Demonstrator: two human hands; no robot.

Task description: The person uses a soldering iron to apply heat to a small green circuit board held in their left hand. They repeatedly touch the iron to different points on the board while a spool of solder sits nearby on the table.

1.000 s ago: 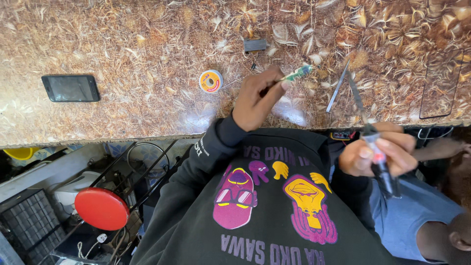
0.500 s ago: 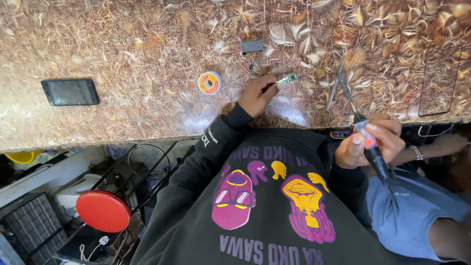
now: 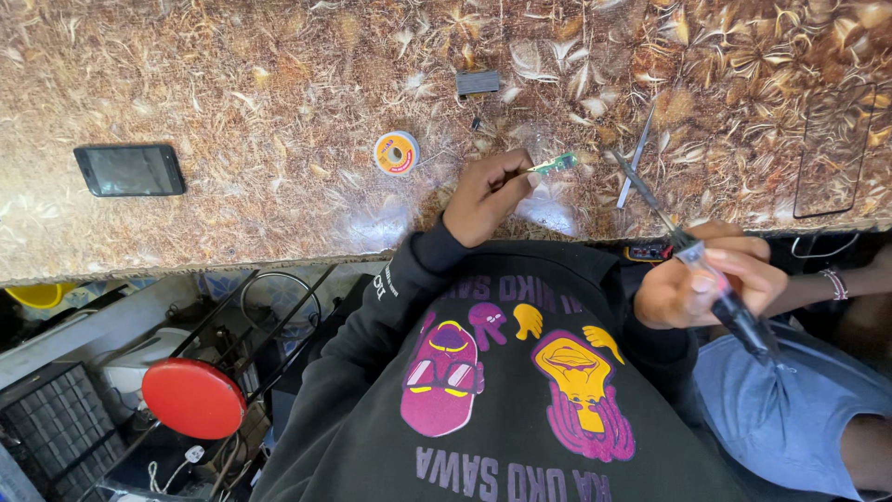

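Here we pinch a small green circuit board [image 3: 557, 164] between the fingertips of our left hand [image 3: 488, 193] on the patterned counter [image 3: 232, 112], while our right hand [image 3: 711, 284], at four o'clock, wraps closed around a soldering iron [image 3: 692, 256]. The iron's tip points at the board; a slip could, we judge, scorch fingers or knock the solder spool [image 3: 397, 152] at nine o'clock.

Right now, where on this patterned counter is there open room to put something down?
The widest bare stretch of counter lies between the black phone and the solder spool. Crowded: around the left hand with its small green board, the tweezers and the soldering iron in the right hand.
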